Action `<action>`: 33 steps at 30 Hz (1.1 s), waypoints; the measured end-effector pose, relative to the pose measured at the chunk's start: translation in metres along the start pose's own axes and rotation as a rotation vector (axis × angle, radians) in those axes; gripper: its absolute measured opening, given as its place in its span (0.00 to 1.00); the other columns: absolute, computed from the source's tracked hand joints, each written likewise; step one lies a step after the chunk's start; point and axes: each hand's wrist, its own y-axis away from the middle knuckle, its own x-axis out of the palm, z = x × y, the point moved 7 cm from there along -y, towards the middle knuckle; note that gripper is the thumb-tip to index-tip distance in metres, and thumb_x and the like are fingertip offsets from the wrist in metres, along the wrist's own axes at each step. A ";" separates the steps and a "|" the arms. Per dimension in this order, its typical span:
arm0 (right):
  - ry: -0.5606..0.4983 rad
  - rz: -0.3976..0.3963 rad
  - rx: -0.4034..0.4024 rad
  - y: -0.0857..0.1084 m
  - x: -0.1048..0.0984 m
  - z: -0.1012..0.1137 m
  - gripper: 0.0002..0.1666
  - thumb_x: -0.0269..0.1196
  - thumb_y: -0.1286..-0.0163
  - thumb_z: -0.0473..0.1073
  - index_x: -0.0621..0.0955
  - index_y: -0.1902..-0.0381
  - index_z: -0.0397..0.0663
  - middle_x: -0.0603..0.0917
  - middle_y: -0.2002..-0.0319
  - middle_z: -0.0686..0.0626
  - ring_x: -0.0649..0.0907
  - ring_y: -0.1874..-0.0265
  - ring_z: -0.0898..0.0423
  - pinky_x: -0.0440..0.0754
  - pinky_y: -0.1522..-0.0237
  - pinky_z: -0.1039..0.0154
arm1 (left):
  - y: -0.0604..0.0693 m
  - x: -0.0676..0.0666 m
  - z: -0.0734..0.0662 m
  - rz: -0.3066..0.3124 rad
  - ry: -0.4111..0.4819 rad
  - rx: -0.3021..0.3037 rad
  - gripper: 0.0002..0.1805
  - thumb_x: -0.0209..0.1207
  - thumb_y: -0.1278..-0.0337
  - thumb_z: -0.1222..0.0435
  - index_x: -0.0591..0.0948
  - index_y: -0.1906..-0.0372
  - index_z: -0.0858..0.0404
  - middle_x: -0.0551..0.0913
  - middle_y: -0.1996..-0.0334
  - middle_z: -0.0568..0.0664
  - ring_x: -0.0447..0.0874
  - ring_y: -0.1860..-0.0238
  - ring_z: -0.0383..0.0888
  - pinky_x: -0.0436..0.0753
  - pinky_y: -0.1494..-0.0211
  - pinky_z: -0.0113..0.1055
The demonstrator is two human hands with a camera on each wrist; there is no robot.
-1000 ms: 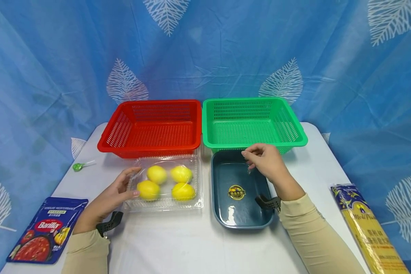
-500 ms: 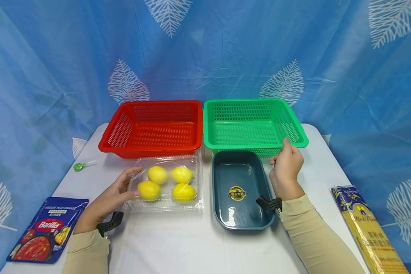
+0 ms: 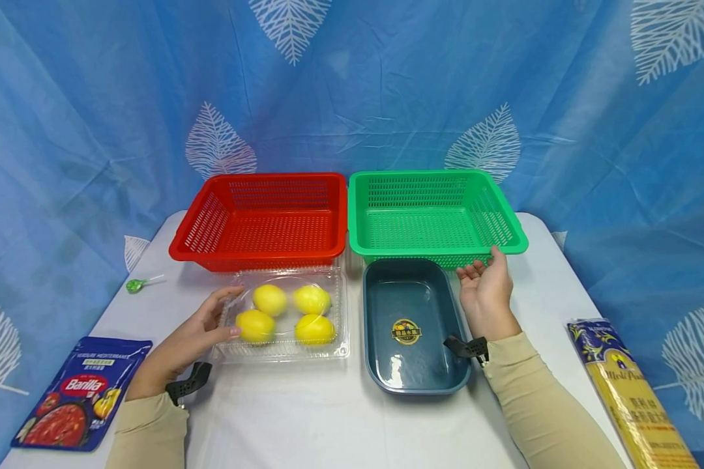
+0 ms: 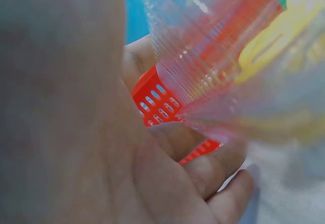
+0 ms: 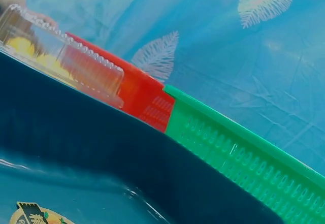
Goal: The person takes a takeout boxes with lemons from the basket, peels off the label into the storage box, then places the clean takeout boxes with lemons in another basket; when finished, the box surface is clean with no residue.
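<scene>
A clear plastic clamshell box with several lemons inside lies at the middle left. My left hand grips its left side, thumb at the front and fingers behind; the left wrist view shows the fingers curled against the clear wall. To the right of the box stands a dark blue tray with a gold fruit label. My right hand is just beyond the tray's right edge, fingers loosely curled and holding nothing. Its thumb overlaps the green basket's front rim; whether it touches cannot be told.
A red basket and a green basket stand side by side at the back. A green lollipop and a blue Barilla sauce pouch lie left. A spaghetti pack lies at the right edge.
My right hand has moved right, from over the tray to beyond its right edge. Its palm has turned upward and its fingers have loosened. The left hand and box stay put.
</scene>
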 end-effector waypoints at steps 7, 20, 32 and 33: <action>-0.083 0.028 -0.040 0.000 0.002 0.007 0.19 0.51 0.14 0.48 0.66 0.33 0.47 0.68 0.51 0.48 0.72 0.56 0.55 0.80 0.51 0.61 | 0.000 -0.001 -0.001 -0.007 -0.010 0.012 0.46 0.68 0.34 0.59 0.56 0.18 0.55 0.43 0.16 0.61 0.33 0.20 0.73 0.46 0.28 0.77; -0.096 0.044 -0.095 0.000 0.004 0.012 0.16 0.50 0.13 0.44 0.70 0.38 0.41 0.71 0.49 0.44 0.75 0.54 0.53 0.83 0.52 0.64 | -0.002 0.001 -0.004 -0.042 0.001 0.037 0.43 0.68 0.32 0.61 0.59 0.19 0.58 0.49 0.17 0.61 0.39 0.19 0.70 0.48 0.24 0.70; -0.118 0.048 -0.092 -0.001 0.003 0.011 0.15 0.52 0.14 0.44 0.71 0.39 0.40 0.72 0.52 0.44 0.76 0.57 0.52 0.83 0.52 0.63 | -0.005 0.004 -0.008 -0.106 -0.007 0.038 0.40 0.68 0.32 0.63 0.63 0.20 0.60 0.52 0.18 0.62 0.44 0.20 0.71 0.51 0.24 0.69; -0.118 0.049 -0.092 -0.001 0.003 0.011 0.16 0.52 0.14 0.44 0.71 0.38 0.40 0.72 0.51 0.44 0.76 0.57 0.52 0.83 0.52 0.63 | -0.007 0.005 -0.009 -0.119 0.004 0.044 0.39 0.67 0.31 0.64 0.63 0.21 0.60 0.54 0.19 0.62 0.45 0.20 0.70 0.51 0.24 0.69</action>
